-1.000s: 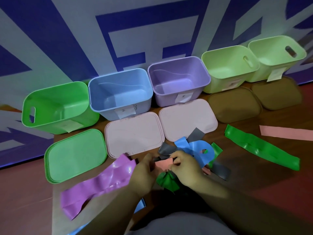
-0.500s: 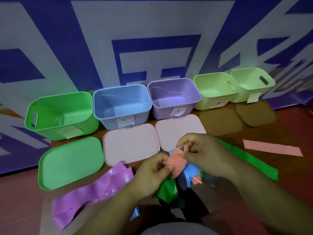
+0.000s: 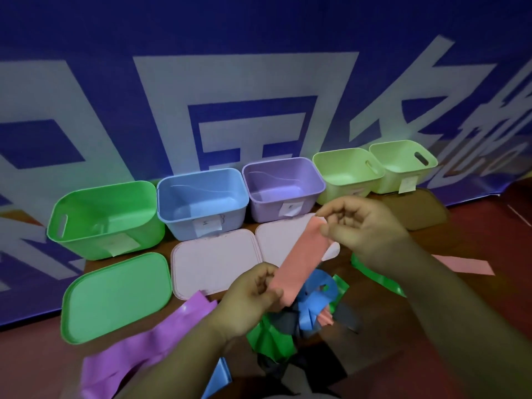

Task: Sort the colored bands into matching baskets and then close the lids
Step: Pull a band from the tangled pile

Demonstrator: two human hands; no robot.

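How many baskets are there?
5, in one row, left to right: green basket, blue basket, purple basket, pale green basket, far-right pale green basket. None seems hidden.

Blue basket (image 3: 184,228), purple basket (image 3: 264,211) open-topped, clear above; pink lids (image 3: 213,263) flat before them; band heap (image 3: 312,312) nearside

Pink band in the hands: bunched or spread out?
Spread out. The left hand pinches its lower end and the right hand its upper end, so the pink band runs flat between them.

pink band (image 3: 299,260) now outstretched between left hand (image 3: 253,298) and right hand (image 3: 364,226), higher
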